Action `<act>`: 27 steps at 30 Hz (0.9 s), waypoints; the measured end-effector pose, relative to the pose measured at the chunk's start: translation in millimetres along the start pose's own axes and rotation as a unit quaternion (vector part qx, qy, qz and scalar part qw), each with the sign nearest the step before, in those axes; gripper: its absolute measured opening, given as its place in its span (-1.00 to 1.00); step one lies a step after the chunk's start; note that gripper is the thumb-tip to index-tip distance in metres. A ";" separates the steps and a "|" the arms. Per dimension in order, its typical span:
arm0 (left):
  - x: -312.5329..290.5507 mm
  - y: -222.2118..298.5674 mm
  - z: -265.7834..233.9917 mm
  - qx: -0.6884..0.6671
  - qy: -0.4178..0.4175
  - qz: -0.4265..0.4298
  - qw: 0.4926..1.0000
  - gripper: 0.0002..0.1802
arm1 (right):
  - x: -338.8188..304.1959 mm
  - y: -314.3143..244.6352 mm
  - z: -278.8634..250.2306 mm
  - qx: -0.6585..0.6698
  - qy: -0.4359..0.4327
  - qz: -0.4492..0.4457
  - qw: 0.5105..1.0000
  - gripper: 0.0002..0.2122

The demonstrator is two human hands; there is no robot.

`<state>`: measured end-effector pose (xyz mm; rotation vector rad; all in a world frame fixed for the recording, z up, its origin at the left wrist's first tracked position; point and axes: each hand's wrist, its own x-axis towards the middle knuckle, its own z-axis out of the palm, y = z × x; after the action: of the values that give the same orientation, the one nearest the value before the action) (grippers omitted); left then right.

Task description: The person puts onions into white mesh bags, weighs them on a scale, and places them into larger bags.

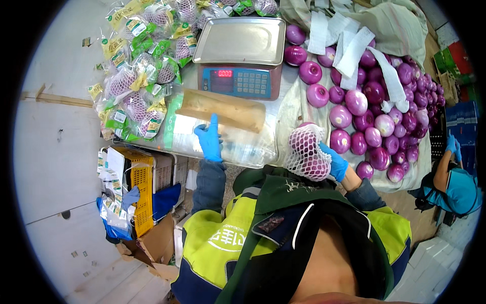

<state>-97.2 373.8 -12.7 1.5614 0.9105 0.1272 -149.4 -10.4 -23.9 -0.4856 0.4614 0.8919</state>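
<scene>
Left hand: grip wide, index extended, over clear plastic packaging.
Right hand: closed on netted red onions.
Netted red onions: between plastic packaging and loose red onions.

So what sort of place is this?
Probably a produce packing area: a digital scale stands between loose purple onions and a pile of bagged, netted produce, and the gloved right hand holds a white net with purple onions inside.
</scene>
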 end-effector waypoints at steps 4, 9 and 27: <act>72.1 -23.0 16.6 -0.096 0.032 -0.073 0.992 -0.02 | 9.1 -14.8 11.5 -0.003 -0.015 -0.053 0.998 -0.59; 89.4 -34.5 26.3 -0.075 -0.008 0.057 0.996 -0.09 | -9.7 -21.6 68.7 -0.003 -0.017 -0.195 0.981 -0.67; -14.3 -60.8 7.6 0.013 -0.085 0.176 0.981 -0.01 | 203.6 -14.1 182.7 -0.879 0.015 -0.268 0.395 -0.47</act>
<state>-131.2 354.6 -62.1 1.7185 0.4991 0.2302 5.6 213.0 9.5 -2.4641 -0.9147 0.3522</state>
